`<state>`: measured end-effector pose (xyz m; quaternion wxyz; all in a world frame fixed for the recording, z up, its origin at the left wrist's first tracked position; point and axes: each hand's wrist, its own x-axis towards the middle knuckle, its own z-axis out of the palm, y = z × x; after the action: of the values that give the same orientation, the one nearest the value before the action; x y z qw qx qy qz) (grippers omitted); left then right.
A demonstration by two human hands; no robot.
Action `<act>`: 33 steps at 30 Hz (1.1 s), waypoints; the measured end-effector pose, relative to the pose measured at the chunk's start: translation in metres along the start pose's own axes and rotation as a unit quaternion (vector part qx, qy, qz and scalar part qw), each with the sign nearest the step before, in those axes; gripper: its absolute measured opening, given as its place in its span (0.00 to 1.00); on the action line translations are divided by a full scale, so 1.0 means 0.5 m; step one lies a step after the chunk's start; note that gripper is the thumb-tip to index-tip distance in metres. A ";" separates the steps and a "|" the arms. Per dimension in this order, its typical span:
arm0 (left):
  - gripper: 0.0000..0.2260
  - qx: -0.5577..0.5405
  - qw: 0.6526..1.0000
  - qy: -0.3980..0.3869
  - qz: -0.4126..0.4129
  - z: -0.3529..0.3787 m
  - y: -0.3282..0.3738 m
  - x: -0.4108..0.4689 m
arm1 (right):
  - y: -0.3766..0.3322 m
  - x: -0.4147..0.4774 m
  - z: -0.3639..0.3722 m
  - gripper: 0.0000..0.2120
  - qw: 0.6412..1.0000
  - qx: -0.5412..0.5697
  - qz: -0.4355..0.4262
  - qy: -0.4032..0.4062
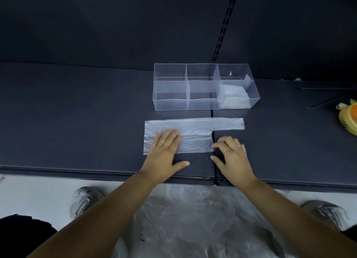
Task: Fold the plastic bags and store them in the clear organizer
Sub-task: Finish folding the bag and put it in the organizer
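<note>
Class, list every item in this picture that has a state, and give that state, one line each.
plastic bag: flat on the table, folded lengthwise, not yet stored.
left hand: open, pressing the bag.
right hand: fingers bent at the bag's right edge; grip unclear.
clear organizer: open-topped; folded plastic in near right compartment only.
bag pile: crumpled, unfolded.
</note>
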<state>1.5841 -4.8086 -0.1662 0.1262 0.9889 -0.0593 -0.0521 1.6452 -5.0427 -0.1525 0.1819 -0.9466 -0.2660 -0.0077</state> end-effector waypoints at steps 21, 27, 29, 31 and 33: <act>0.08 -0.018 0.978 0.205 0.033 -0.009 0.059 0.004 | -0.037 0.032 -0.077 0.45 0.993 -0.021 -0.045 -0.107; 0.02 0.017 0.992 0.122 -0.002 -0.038 0.065 -0.023 | -0.079 0.022 -0.009 0.13 0.995 0.018 -0.067 -0.072; 0.06 -0.020 0.996 0.073 -0.050 -0.050 0.040 -0.029 | -0.070 0.030 -0.011 0.05 0.987 0.150 0.032 -0.053; 0.08 -0.110 0.982 0.079 -0.135 -0.066 0.002 -0.034 | -0.055 0.043 -0.019 0.03 0.958 0.244 0.138 -0.063; 0.08 -0.191 0.953 0.071 -0.223 -0.084 -0.041 -0.033 | -0.043 0.057 -0.022 0.03 0.925 0.309 0.210 -0.068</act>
<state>1.5751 -4.7767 -0.1294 0.3019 0.9354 0.1832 -0.0191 1.6596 -5.0151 -0.1316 0.4439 -0.8761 -0.0625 0.1775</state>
